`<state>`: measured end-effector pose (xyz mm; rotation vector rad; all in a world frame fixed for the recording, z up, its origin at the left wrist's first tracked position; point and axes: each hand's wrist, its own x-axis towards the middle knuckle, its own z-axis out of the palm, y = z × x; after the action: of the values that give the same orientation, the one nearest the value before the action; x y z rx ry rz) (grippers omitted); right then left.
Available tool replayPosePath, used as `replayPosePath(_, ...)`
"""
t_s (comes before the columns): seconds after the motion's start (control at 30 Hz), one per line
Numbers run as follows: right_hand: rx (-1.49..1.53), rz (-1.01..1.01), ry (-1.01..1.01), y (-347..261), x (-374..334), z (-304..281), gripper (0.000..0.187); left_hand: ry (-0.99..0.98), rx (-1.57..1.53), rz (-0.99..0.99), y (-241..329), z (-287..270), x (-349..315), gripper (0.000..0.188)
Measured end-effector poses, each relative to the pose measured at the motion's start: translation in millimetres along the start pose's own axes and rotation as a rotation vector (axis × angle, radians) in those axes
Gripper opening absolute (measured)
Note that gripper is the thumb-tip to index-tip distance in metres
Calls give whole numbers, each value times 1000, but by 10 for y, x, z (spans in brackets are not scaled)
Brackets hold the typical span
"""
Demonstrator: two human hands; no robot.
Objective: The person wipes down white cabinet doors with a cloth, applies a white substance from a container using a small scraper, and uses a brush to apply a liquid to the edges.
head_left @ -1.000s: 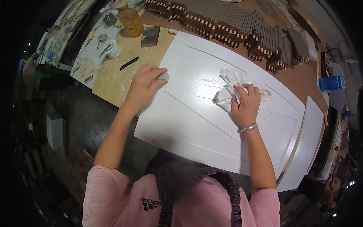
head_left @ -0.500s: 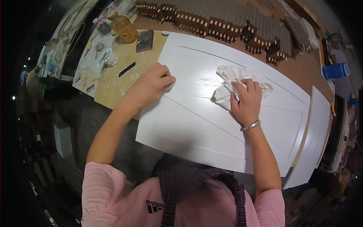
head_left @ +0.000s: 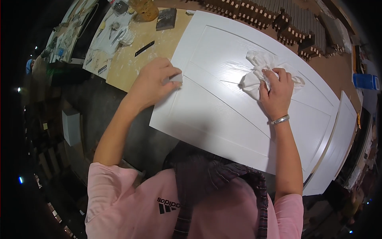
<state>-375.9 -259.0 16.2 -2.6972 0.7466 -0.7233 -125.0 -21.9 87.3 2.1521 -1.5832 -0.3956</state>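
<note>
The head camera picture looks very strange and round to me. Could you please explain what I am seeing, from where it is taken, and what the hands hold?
There is no machine here. The picture comes from a wide fisheye camera worn on a person's head, looking down, so straight edges appear bent and the person's own arms enter from the bottom.

The large thing in the middle is a white panelled door lying flat on a workbench. The left hand presses a small pale block against the door's left edge; I cannot tell whether it is a sanding block or a sponge. The right hand, with a silver bracelet at the wrist, grips a crumpled white cloth on the door's surface.

A second white panel lies to the right. Behind the door stand rows of wooden pieces, and at the upper left are papers and small tools.
</note>
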Motion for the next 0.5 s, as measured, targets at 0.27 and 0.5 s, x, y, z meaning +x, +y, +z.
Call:
replayPosePath(0.27, -25, -17, 6, 23, -45, 30, 28, -172, -7, -20, 191, 8, -761, 29)
replayPosePath(0.5, -19, -26, 14, 3, -36, 57, 30, -77, -4, 41, 304, 64, -791, 35)
